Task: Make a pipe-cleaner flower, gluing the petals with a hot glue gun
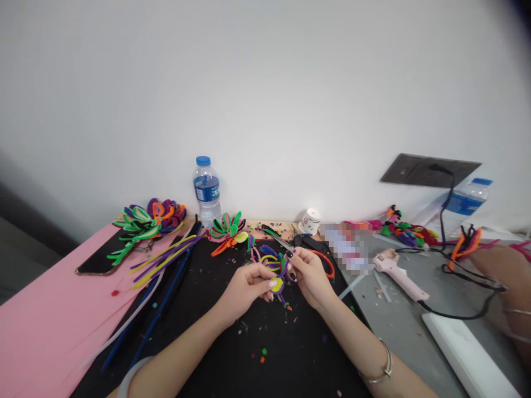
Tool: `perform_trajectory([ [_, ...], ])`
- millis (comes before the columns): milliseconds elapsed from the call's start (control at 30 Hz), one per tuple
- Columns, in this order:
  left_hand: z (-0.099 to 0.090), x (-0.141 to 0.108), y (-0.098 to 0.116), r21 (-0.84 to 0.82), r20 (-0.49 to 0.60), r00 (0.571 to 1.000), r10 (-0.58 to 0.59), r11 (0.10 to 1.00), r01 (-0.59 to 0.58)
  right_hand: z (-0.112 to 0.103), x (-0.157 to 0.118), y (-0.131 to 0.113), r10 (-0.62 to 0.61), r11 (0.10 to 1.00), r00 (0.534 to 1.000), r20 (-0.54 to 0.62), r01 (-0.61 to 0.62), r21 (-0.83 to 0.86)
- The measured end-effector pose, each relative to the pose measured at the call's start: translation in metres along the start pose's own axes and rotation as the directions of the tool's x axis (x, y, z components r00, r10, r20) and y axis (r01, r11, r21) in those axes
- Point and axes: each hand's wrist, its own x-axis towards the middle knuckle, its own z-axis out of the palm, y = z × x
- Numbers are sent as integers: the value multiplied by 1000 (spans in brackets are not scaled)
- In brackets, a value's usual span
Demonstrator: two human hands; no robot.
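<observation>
Over the black mat (232, 354), my left hand (251, 284) pinches a yellow and purple pipe-cleaner piece (277, 284) between thumb and fingers. My right hand (307, 276), with dark nails, is closed on the upper part of the same piece, by a purple strand. Looped pipe cleaners in purple, yellow and green (269, 257) show just behind both hands; whether they join the held piece I cannot tell. Scissors with orange handles (329, 265) lie behind my right hand, partly covered by it. A multicoloured pipe-cleaner flower (227, 229) rests at the mat's back edge.
Left are a larger pipe-cleaner bunch (155, 218), a phone (97, 260), loose pipe cleaners (166, 260) and a water bottle (206, 190). A paper cup (310, 222) stands behind. Right are a pink glue gun (400, 276) with black cord, a white box (468, 354) and another person's arm (493, 271).
</observation>
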Motion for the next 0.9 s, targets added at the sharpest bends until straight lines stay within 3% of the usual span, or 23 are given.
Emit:
perform_trajectory([
  [233,1,-2,0,15,52,999,-13,1000,12,3,-2,0,-2,1000,999,39,2,9],
  [533,1,0,1,-30,-17,999,39,999,-40,0,-1,-2,-7,1000,1000,25,6,10],
  [900,1,-2,0,8,46,999,7,1000,-7,2,-4,-3,3,1000,998,58,-3,0],
])
